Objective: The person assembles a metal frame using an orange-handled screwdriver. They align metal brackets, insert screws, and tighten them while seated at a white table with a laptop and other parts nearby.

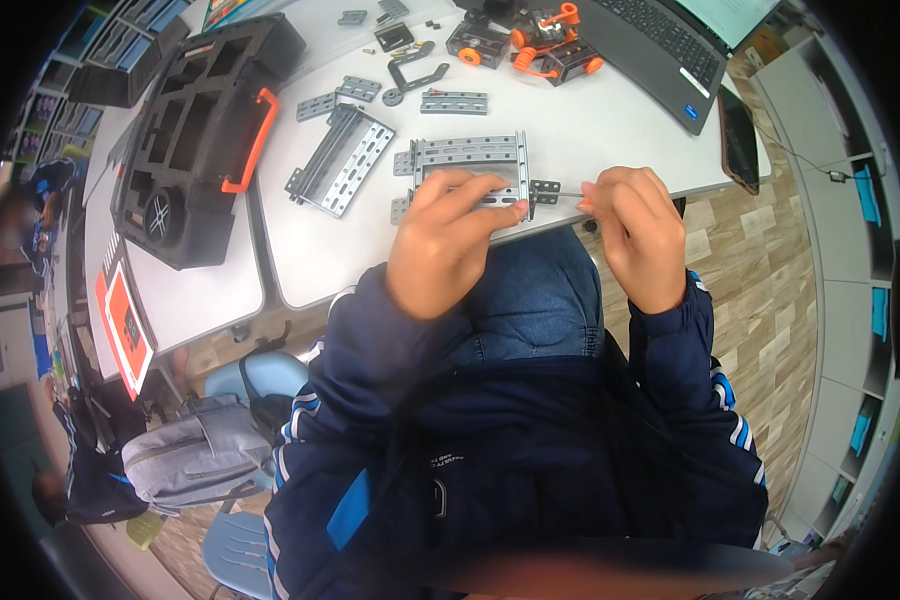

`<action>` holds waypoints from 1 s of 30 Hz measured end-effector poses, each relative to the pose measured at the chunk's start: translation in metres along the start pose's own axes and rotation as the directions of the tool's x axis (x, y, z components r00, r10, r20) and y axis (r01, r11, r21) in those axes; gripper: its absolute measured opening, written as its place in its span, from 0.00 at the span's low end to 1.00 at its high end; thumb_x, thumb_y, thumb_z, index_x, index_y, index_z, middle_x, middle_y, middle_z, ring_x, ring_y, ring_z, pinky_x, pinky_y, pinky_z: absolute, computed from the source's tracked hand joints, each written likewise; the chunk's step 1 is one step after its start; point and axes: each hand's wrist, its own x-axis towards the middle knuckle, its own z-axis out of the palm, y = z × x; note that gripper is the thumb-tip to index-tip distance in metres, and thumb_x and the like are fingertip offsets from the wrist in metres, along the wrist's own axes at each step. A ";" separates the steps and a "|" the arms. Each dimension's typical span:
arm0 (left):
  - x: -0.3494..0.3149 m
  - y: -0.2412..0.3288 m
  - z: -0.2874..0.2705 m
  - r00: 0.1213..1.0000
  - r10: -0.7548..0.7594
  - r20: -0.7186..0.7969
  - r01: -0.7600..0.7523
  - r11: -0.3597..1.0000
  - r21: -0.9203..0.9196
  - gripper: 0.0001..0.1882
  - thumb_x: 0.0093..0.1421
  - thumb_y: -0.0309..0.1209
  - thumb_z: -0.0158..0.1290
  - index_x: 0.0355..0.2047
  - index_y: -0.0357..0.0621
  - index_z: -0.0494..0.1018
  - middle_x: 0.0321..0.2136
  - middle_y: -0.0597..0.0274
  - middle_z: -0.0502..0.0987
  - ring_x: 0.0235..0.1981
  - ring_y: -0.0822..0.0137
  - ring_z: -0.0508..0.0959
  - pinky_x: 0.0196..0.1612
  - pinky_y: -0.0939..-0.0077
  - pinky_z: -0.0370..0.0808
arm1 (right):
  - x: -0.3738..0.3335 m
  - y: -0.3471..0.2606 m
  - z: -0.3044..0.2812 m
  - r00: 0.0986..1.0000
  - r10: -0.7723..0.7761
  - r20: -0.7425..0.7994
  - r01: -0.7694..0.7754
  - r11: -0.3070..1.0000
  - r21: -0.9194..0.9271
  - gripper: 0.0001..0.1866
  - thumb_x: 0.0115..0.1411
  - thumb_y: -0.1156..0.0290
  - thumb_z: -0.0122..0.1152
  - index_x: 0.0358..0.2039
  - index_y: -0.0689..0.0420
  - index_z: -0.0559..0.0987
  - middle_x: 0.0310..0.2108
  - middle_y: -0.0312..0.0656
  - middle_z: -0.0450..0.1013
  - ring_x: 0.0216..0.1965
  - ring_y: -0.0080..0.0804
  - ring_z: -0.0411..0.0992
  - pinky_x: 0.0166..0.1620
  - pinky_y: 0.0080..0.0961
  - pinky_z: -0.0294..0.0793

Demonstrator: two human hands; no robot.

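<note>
Evidently, the work is sitting partway along: a slotted metal frame (pixel 465 150) is lying at the front edge of the white table (pixel 300 250), its long perforated rails already being held together by a crosswise end rail (pixel 523 165) on the right. The person's left hand (pixel 440 240) is bending over the frame's near side, fingers curling onto the metal and thumb and forefinger pressing close to that end rail. The right hand (pixel 642 235) is pinching a thin-shafted driver (pixel 568 194) between thumb and fingertips, with a bit of orange showing at the grip, and the shaft is pointing leftward toward a small dark perforated plate (pixel 545 190) jutting from the frame's right end. Whether the tip is seating in a screw, the view is not showing clearly. A second slotted assembly (pixel 342 160) is resting to the left, apparently already joined into one piece. What is seemingly remaining is lying loose beyond: a short grey channel (pixel 454 102), two perforated brackets (pixel 358 88), a dark bent arm (pixel 415 72) and some black modules with orange parts (pixel 550 50); none of these is touching the frame, so fitting them is presumably still waiting.
</note>
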 end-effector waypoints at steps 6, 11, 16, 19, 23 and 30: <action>-0.001 -0.001 0.001 1.000 0.009 0.013 -0.009 1.000 0.028 0.23 0.41 0.10 0.57 0.37 0.44 0.84 0.41 0.57 0.82 0.40 0.55 0.78 0.42 0.68 0.77 | 0.002 -0.003 -0.012 0.983 0.036 0.179 -0.017 0.994 -0.108 0.03 0.62 0.80 0.58 0.35 0.65 0.75 0.35 0.47 0.71 0.38 0.45 0.71 0.42 0.34 0.71; -0.001 -0.001 0.001 1.000 0.026 0.017 -0.026 1.000 0.013 0.23 0.41 0.09 0.57 0.37 0.44 0.83 0.41 0.56 0.82 0.40 0.55 0.78 0.42 0.68 0.77 | 0.002 0.003 -0.011 0.974 0.071 0.215 -0.054 0.995 -0.086 0.04 0.61 0.82 0.57 0.37 0.65 0.76 0.31 0.47 0.72 0.35 0.46 0.71 0.39 0.34 0.70; -0.001 0.000 0.001 1.000 0.025 0.006 -0.025 1.000 0.001 0.23 0.40 0.09 0.57 0.37 0.43 0.83 0.41 0.56 0.82 0.40 0.55 0.78 0.42 0.68 0.77 | -0.001 0.001 -0.003 0.991 0.110 0.071 -0.111 0.994 0.006 0.04 0.56 0.83 0.60 0.33 0.63 0.78 0.30 0.46 0.74 0.34 0.47 0.72 0.39 0.35 0.72; -0.002 0.000 0.000 1.000 0.022 0.002 -0.022 1.000 0.010 0.23 0.40 0.09 0.57 0.37 0.43 0.83 0.41 0.55 0.82 0.40 0.55 0.78 0.43 0.68 0.77 | -0.004 0.000 0.002 0.991 0.134 0.019 -0.135 0.990 0.028 0.06 0.54 0.84 0.62 0.33 0.62 0.78 0.31 0.45 0.75 0.34 0.46 0.73 0.39 0.36 0.72; -0.001 0.000 0.000 1.000 0.021 -0.005 -0.021 1.000 0.017 0.24 0.40 0.09 0.57 0.37 0.43 0.83 0.41 0.55 0.82 0.40 0.55 0.78 0.43 0.68 0.77 | -0.007 -0.002 0.007 0.990 0.132 -0.050 -0.131 0.991 0.023 0.08 0.52 0.85 0.63 0.33 0.62 0.79 0.32 0.45 0.75 0.35 0.45 0.73 0.39 0.35 0.72; -0.001 0.000 -0.001 1.000 0.030 0.005 -0.030 1.000 0.000 0.23 0.40 0.10 0.58 0.37 0.43 0.83 0.40 0.56 0.82 0.40 0.55 0.78 0.43 0.67 0.77 | -0.011 0.002 0.007 0.992 0.050 -0.113 -0.049 0.999 0.016 0.13 0.48 0.89 0.65 0.35 0.62 0.81 0.32 0.44 0.74 0.34 0.42 0.73 0.38 0.33 0.73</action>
